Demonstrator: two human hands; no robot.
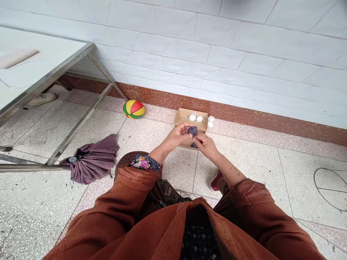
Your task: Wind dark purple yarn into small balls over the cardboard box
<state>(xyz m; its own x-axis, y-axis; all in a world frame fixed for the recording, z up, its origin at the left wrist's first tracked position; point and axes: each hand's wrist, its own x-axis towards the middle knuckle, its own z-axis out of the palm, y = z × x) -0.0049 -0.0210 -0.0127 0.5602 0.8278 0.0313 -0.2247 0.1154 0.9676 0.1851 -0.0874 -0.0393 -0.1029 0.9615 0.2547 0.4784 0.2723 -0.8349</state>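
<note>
A small dark grey-purple ball of yarn [192, 130] is held between the thumb and fingers of my left hand [177, 137]. My right hand [205, 143] is closed in a pinch at the ball's lower right edge; what lies between its fingertips is too small to make out. Below both hands stands an open cardboard box [179, 117], partly covered by them. White balls of yarn [192, 116] with loose strands lie in its far part. Another dark ball [194, 145] shows in the near part, just under my fingers.
More white balls [210, 121] sit on the floor right of the box. A coloured ball [134, 109] rests by a metal-framed table [90, 47]. A folded purple umbrella [93, 159] lies left of my knee. A wire ring [329, 189] is at far right, and the tiled wall [184, 54] rises ahead.
</note>
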